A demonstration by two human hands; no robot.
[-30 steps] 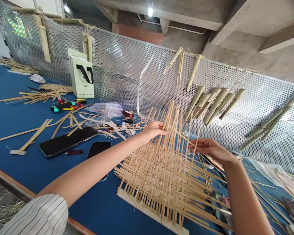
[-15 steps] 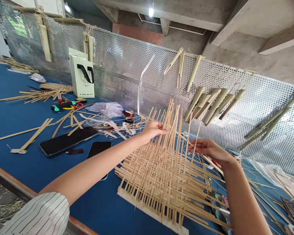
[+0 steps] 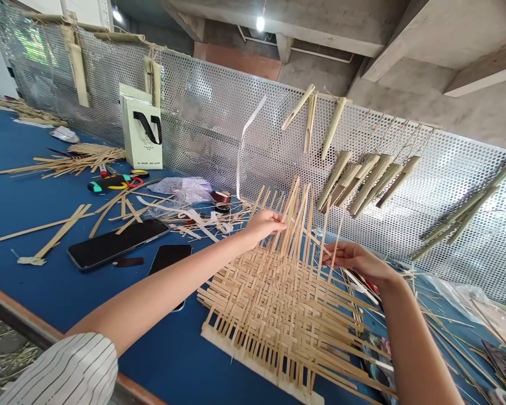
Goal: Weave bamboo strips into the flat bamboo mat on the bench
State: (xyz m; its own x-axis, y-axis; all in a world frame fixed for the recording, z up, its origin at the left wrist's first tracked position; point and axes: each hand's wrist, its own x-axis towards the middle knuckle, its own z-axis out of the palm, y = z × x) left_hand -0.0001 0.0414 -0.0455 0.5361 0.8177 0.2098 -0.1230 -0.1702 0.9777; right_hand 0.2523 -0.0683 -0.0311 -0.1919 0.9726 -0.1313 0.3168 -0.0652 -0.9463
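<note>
Lying mostly flat on the blue tabletop (image 3: 181, 349), our partly woven bamboo mat (image 3: 270, 292) is between our forearms, with loose ends fanning out to the right and a pale flat strip (image 3: 257, 360) along its near edge. We have the left hand (image 3: 265, 228) in a narrow pinch on some of the raised bamboo splints (image 3: 296, 216) at the far side, while the right hand (image 3: 360, 261) appears to pinch the end of a slanting crosswise splint (image 3: 312, 237), its fingertips partly behind other strands. We judge the whole mat light, its close-woven middle fairly firm, its free ends springy along their length but apt to crack if creased sharply. The strands look smooth enough to slide on one another, so tugging just one could loosen the weave. We would take single splints close to the woven part, lightly, between thumb and fingertip, minding slivery edges; to shift the mat, we would spread both palms beneath the dense middle rather than pull on its ends.
</note>
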